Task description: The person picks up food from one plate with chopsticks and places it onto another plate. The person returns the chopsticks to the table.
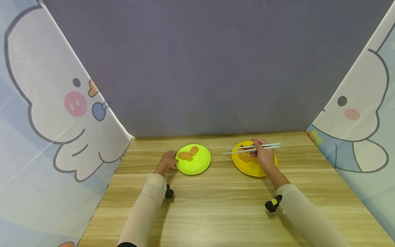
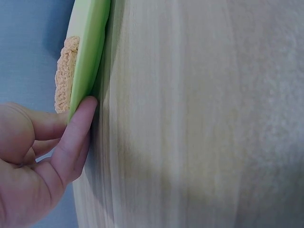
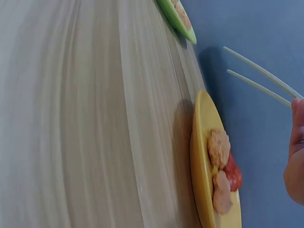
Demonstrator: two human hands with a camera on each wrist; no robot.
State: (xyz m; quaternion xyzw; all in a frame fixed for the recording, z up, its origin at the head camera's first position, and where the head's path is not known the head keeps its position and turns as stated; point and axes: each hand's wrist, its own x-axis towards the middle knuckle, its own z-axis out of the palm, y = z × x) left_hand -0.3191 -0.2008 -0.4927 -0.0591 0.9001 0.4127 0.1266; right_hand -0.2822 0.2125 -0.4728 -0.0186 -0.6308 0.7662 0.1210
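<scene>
My left hand (image 1: 168, 160) pinches the left rim of a lime-green plate (image 1: 194, 168), thumb above and fingers beneath in the left wrist view. Two brown breaded pieces like fried chicken (image 1: 185, 156) lie on that plate. In my right hand (image 1: 264, 155) is a pair of pale chopsticks (image 1: 270, 146), held over a yellow plate (image 1: 247, 168). Their tips point left past that plate's rim, slightly apart, with nothing between them. On the yellow plate lie breaded pieces (image 3: 219, 148) and a glossy red piece (image 3: 233, 173), partly hidden by the right hand in the head view.
Both plates stand toward the back of a wood-grain table (image 1: 203, 212), side by side with a gap between. A grey panel (image 1: 216, 68) rises behind the table. Cartoon-printed panels (image 1: 40, 103) flank it left and right.
</scene>
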